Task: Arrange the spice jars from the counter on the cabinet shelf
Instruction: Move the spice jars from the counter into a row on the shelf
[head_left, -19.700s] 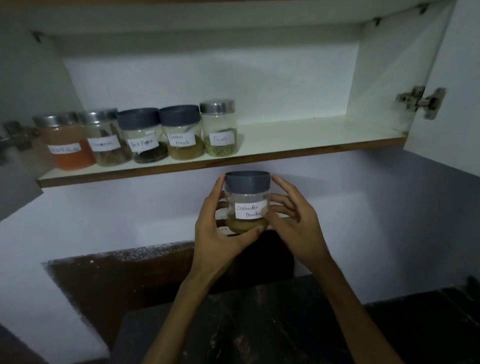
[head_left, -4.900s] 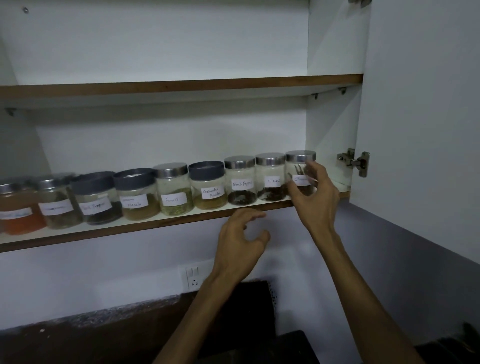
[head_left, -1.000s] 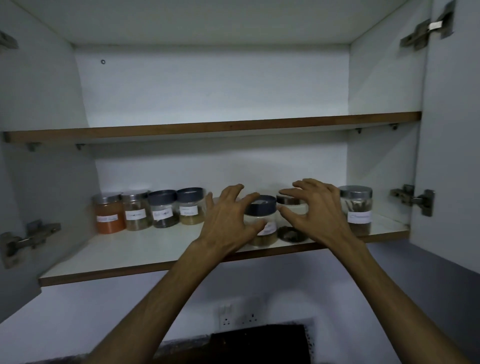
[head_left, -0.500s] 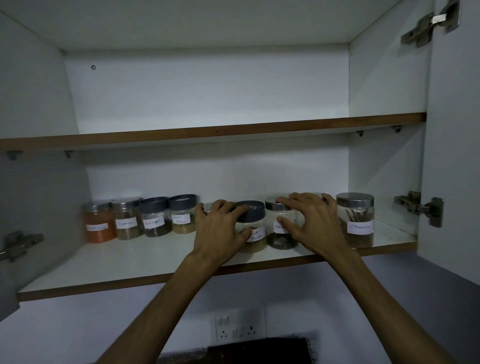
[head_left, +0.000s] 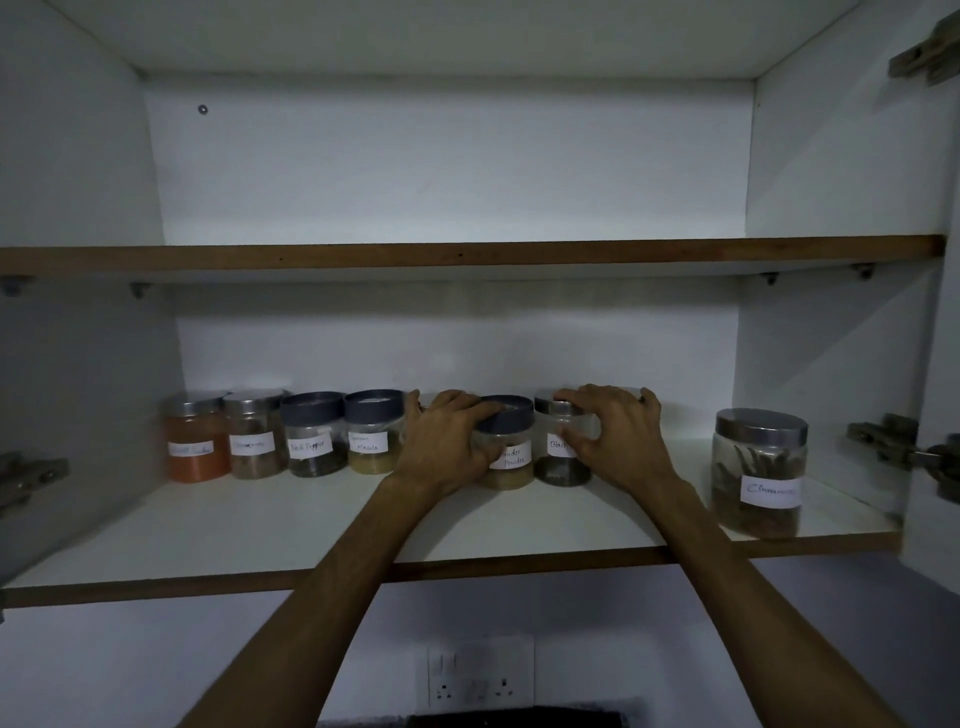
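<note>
Two hands are up on the lower shelf (head_left: 208, 540) of the open cabinet. The left hand (head_left: 447, 452) has its fingers (head_left: 485, 413) curled over the dark lid of the coriander powder jar (head_left: 508, 451) and holds it at its left side. The right hand (head_left: 618, 441) curls over the silver lid of the jar with the "Black" label (head_left: 561, 452) just beside it. I think both hands are pushing these jars back, so they line up with the four jars (head_left: 283, 434) in a neat row at the back on the left. All labels face out so they are easy to read. The cinnamon jar (head_left: 759, 474) stands alone near the front edge on the right, well apart, and likely needs to go back too.
</note>
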